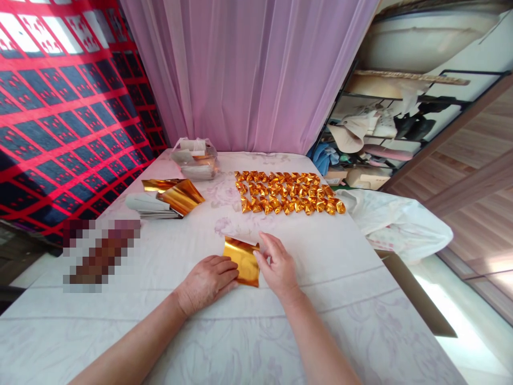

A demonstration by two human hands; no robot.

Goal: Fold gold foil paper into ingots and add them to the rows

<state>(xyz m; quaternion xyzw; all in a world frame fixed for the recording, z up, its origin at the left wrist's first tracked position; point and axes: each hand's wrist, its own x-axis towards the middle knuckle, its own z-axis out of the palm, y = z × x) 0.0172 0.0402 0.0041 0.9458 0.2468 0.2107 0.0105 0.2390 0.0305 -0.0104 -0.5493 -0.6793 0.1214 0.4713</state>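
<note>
A sheet of gold foil paper (241,258) lies on the white floral tablecloth (320,299), partly folded over. My left hand (208,283) presses flat on its left edge. My right hand (276,267) pinches its upper right edge between thumb and fingers. Beyond my hands, several folded gold paper ingots (286,192) lie in neat rows. To the far left rests a stack of unfolded gold sheets (168,199), the top ones curled.
A clear plastic bag of paper bundles (195,159) sits at the table's far edge before a pink curtain (248,69). A white plastic bag (396,219) hangs off the right side. Cluttered shelves (380,133) stand at right. A blurred patch (100,254) covers the left.
</note>
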